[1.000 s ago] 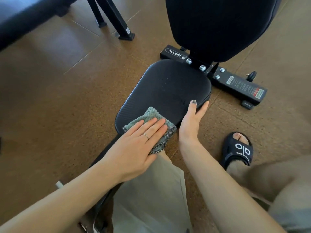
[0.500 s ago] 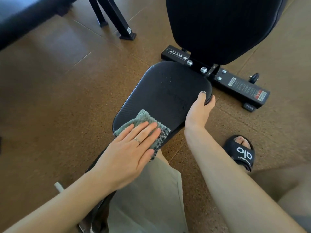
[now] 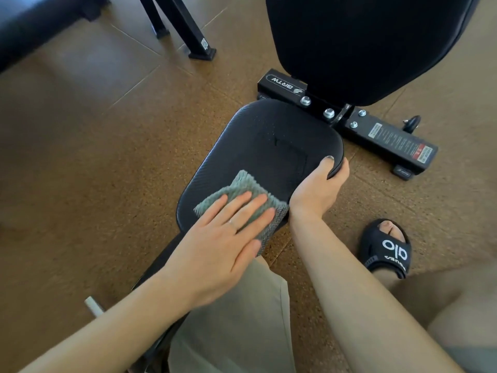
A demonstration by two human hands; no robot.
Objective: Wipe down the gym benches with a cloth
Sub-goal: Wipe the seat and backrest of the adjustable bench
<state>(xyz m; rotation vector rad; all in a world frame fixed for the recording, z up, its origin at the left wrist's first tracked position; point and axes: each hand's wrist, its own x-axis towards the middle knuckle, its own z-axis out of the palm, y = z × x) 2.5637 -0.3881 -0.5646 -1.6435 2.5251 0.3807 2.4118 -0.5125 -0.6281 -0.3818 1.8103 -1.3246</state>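
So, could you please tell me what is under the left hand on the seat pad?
The left hand presses flat on a green cloth, which lies on the black seat pad. The cloth's middle and the pad beneath it are covered.

Cloth [image 3: 248, 191] grey-green; seat pad [image 3: 271, 141] black, textured; floor [image 3: 80, 157] speckled brown.

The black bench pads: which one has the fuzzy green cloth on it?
The flat black seat pad has the fuzzy green cloth on it, under the left hand. The upright black back pad is bare.
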